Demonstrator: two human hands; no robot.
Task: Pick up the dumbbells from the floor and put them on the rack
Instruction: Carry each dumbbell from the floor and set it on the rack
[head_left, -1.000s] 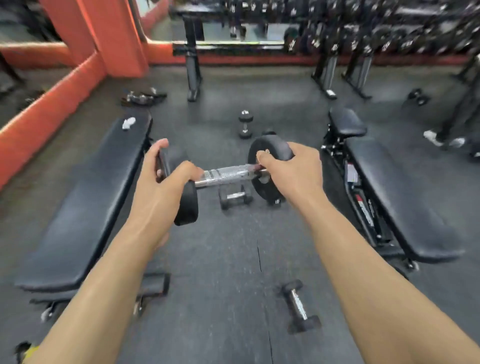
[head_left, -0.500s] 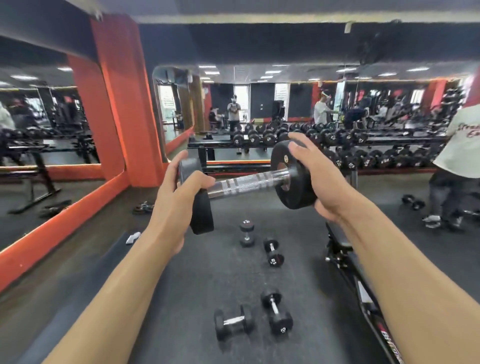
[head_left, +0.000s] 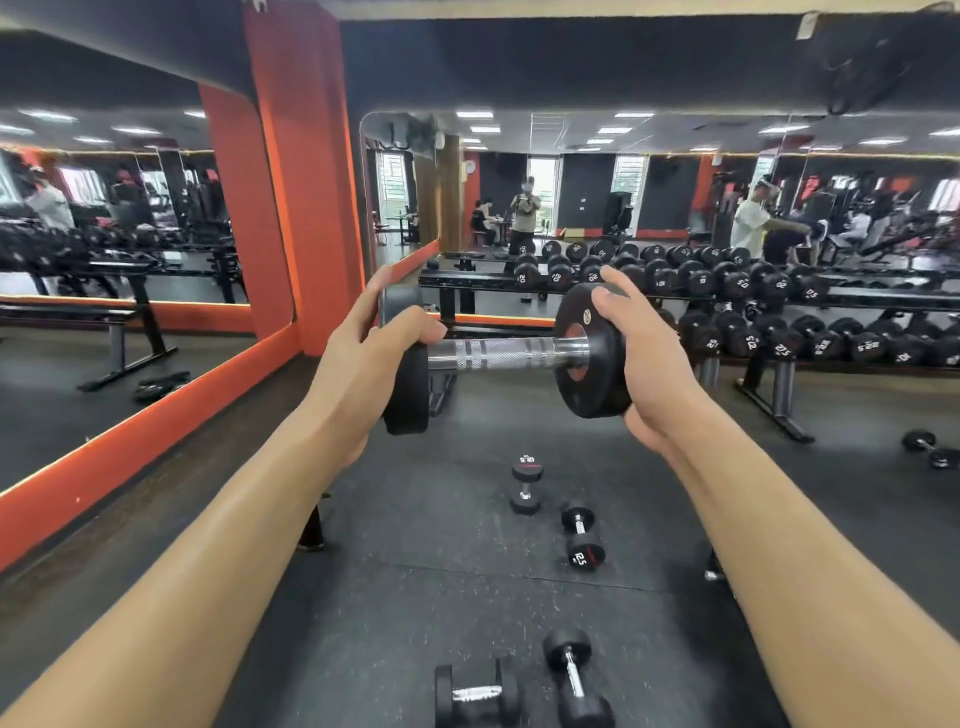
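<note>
**Two hands hold a dumbbell up, facing the rack**

Both arms reach forward from the bottom of the view. Between them, a dumbbell (head_left: 511, 353) with black round heads and a ridged steel handle hangs level in the air, above the floor (head_left: 415, 582) and clear of it. The left hand (head_left: 363, 358) grips the left head, fingers wrapped over its top edge and thumb lying across the near end of the handle. The right hand (head_left: 644, 358) cups the outer face of the right head, thumb hooked over its rim.

The rack (head_left: 878, 300) stands beyond the hands against a mirror wall, its two shelves lined with black dumbbells. The held dumbbell is well apart from it.

Five smaller dumbbells lie on the floor: one upright (head_left: 526, 483), one just beside it (head_left: 583, 535), two at the bottom edge (head_left: 475, 693) (head_left: 574, 675), and one far right (head_left: 930, 449). An orange pillar (head_left: 291, 208) stands to the left.
</note>
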